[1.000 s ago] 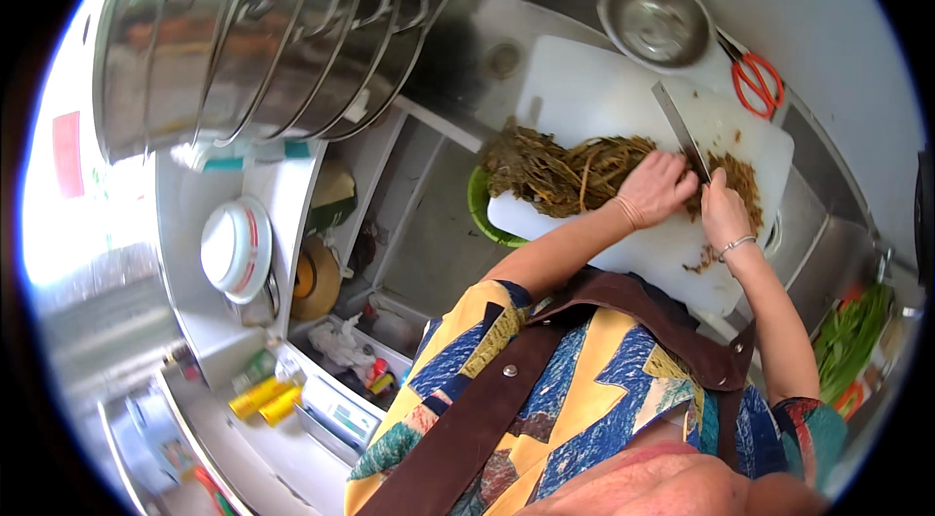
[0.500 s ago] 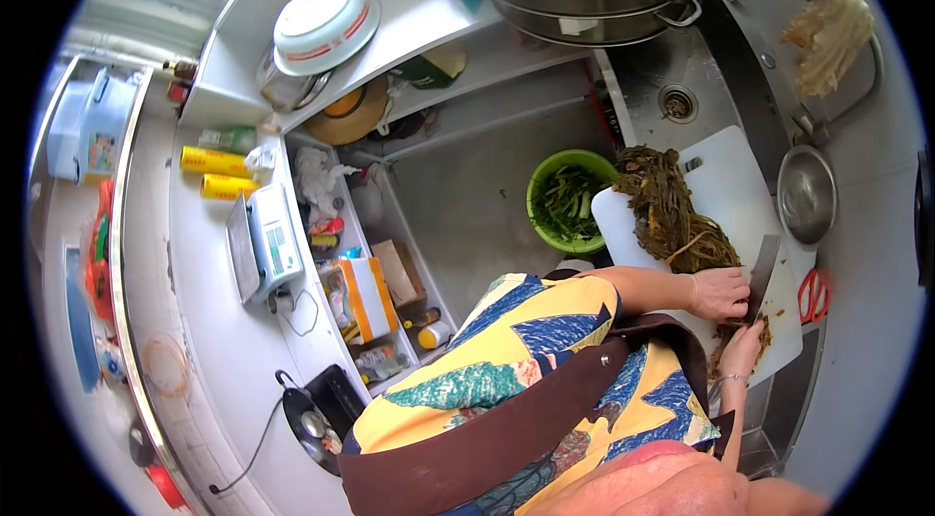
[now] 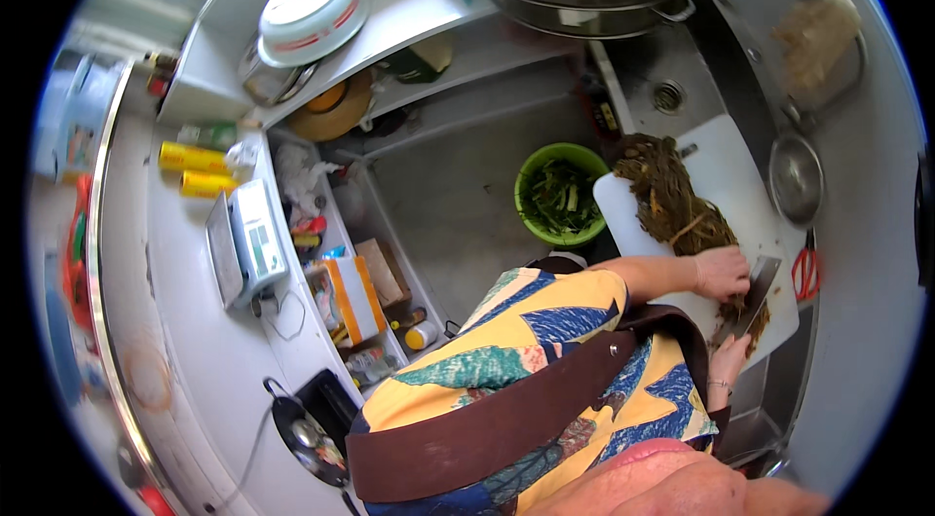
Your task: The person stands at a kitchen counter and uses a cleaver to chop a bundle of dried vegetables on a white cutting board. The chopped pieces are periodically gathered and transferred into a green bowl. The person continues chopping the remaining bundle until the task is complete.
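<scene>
Over at the far right, the white cutting board [image 3: 716, 175] lies on the steel counter with its long axis running from the sink drain [image 3: 667, 95] above down toward the person's body — its left edge almost touches the green bowl [image 3: 560, 193] of cut greens, its right edge sits just beside a small steel bowl [image 3: 796, 177] and red-handled scissors [image 3: 805, 274]. Bare board shows only along the upper right; the rest is taken up by a heap of brownish-green stalks [image 3: 672, 195], which stretches along the board's length and ends under the hands. The left hand [image 3: 722, 272] lies curled, fingers together, pressing on the near end of the stalks. Just beside it stands the cleaver [image 3: 757, 290] — blade slanting from upper right to lower left, its edge down among chopped pieces at the board's lower corner. The right hand [image 3: 729, 357] is clamped around the cleaver's handle at the board's near edge, close against the apron. Room to the right is tight, bounded by the wall; to the left, past the green bowl, the grey floor lies open.
</scene>
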The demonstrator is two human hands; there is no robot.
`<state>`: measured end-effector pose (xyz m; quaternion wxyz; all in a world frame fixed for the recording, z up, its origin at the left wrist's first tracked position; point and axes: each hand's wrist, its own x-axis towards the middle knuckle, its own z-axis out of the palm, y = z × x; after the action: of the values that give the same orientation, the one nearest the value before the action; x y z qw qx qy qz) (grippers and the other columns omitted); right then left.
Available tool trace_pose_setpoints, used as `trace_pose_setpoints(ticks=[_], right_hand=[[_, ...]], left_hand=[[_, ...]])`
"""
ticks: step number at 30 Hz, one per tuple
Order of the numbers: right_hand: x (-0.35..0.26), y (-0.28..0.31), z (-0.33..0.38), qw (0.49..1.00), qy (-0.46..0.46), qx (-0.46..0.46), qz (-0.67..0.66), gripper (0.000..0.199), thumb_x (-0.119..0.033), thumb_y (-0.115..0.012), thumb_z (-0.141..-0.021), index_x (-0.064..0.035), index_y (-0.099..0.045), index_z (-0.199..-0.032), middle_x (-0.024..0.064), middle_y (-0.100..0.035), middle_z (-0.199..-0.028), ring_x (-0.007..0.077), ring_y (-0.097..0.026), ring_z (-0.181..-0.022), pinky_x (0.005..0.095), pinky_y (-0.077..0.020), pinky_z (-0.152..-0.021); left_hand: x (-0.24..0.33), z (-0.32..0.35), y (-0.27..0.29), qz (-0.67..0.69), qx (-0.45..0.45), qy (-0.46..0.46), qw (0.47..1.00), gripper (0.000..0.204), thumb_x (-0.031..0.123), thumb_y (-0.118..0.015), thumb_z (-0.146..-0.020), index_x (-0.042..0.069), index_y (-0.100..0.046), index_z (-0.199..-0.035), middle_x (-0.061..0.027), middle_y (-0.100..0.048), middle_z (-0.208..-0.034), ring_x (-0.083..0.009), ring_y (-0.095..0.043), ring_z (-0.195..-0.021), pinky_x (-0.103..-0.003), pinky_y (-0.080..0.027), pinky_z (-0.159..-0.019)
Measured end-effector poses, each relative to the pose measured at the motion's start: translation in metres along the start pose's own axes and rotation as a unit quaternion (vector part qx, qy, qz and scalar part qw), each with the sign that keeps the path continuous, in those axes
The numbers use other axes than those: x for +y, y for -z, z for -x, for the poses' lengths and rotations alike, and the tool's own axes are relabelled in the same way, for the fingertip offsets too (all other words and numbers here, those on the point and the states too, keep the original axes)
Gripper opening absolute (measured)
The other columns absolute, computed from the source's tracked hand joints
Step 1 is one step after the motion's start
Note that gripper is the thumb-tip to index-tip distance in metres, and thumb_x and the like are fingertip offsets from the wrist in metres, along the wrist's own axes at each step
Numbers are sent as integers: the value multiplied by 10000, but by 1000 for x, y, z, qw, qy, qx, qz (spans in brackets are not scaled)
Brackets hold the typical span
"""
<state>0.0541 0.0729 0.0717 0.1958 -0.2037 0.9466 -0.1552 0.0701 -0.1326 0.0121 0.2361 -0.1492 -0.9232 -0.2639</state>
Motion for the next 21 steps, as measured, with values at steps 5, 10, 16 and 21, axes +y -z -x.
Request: trace_pose_setpoints(ticks=[5,10,16,21], right_hand=[[1,-16,-4,981,-111,4,-156,185,-150,-435,-916,5,-416,-1016,283,-588,-834,443,-582,-776,500,-439,-663],[-36,8,22,974,-132,45,-180,194,-143,-460,-915,7,-383,-1012,314,-575,-741,500,-556,-715,549,-413,-619],[-37,6,31,972,-128,57,-189,215,-148,-455,-925,37,-357,-974,292,-581,-687,480,-575,-689,537,-436,-610],[-54,12,50,966,-115,93,-212,208,-147,-448,-929,31,-355,-982,268,-581,-668,456,-581,-676,524,-437,-594]], left_hand=[[-1,-13,29,40,-133,59,988,436,447,-714,-666,133,-604,-948,-90,-580,-914,-286,-543,-917,-423,-421,-778],[-9,-12,34,104,-110,118,981,429,341,-684,-737,146,-568,-1101,-175,-533,-1103,-368,-502,-1014,-459,-402,-857],[-23,-13,0,70,-102,81,989,295,174,-657,-760,174,-591,-1047,-86,-538,-1089,-287,-500,-1025,-411,-389,-856],[-19,-8,-1,26,-76,76,994,266,196,-671,-756,177,-595,-1011,-85,-532,-1090,-284,-512,-992,-395,-387,-845]])
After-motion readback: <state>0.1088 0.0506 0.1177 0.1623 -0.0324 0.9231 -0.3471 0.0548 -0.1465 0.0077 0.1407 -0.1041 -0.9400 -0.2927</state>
